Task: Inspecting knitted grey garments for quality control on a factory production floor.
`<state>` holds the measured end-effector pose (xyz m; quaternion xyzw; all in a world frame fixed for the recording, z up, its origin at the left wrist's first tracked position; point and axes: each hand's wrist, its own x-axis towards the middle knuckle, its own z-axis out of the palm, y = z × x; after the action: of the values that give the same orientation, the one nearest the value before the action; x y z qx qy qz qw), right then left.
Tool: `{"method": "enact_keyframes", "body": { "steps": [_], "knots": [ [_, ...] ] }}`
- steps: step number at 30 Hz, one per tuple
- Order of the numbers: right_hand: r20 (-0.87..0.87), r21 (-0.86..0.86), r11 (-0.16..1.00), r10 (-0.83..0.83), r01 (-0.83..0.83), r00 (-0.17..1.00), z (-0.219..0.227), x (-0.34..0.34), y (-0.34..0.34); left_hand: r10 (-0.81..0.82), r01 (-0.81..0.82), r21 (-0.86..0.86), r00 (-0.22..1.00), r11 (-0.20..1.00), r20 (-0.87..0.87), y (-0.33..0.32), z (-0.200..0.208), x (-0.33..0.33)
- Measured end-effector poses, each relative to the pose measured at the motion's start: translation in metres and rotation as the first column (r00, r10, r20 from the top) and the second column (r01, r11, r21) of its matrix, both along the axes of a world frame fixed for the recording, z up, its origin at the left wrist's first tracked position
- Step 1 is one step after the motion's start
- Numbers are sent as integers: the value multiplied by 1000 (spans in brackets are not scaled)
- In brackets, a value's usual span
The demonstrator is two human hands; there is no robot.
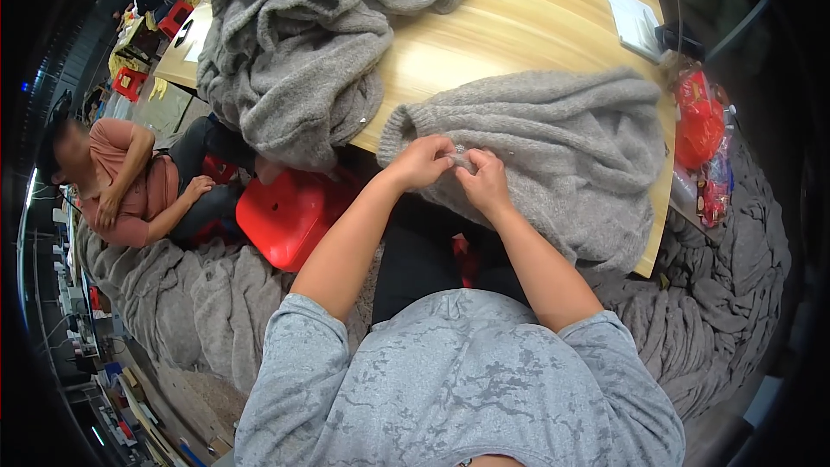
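A grey knitted garment (562, 134) lies bunched across the near right part of the wooden table (484, 26), its ribbed edge toward the left. My left hand (422, 162) pinches the knit close to that ribbed edge. Just to its right, my right hand (484, 180) also has its fingers pressed together on the fabric. A small fold of the knit shows between the two sets of fingertips. Whether anything tiny is held there too, I cannot tell. Part of the garment hangs over the table's near edge.
More grey knitwear (303, 43) is heaped at the table's left. A red stool (290, 216) stands below it, beside a seated person (143, 173). White papers (633, 22) lie at the far right, near a red plastic bag (699, 121). Grey knit piles (709, 294) cover the floor on both sides.
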<state>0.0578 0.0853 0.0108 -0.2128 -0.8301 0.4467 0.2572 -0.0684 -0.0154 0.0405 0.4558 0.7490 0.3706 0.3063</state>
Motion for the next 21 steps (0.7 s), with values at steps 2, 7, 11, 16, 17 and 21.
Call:
{"method": "enact_keyframes", "body": {
  "steps": [2, 7, 11, 16, 17, 21],
  "knots": [
    [-22, 30, 999, 20, -19, 1000, -4, 2, 0, -22, 24, 41, 999, 999, -38, -3, -1, 3],
    [15, 39, 997, 60, -60, 998, 0, 5, 6, -54, 57, 28, 992, 998, -113, -3, 13, 11],
    [-28, 29, 996, 87, -86, 996, -3, 3, 5, -16, 27, 62, 986, 998, -167, -6, 6, 9],
    [-17, 22, 998, 62, -61, 998, -3, 6, 7, 97, -77, 118, 980, 990, -175, -2, 0, 21],
    [-10, 18, 998, 66, -66, 998, -2, 6, 7, 109, -93, 137, 987, 986, -114, -3, -5, 21],
    [-19, 74, 993, 93, -91, 995, -4, 7, 10, 100, -68, 146, 969, 987, -226, -4, -4, 26]
  ]
}}
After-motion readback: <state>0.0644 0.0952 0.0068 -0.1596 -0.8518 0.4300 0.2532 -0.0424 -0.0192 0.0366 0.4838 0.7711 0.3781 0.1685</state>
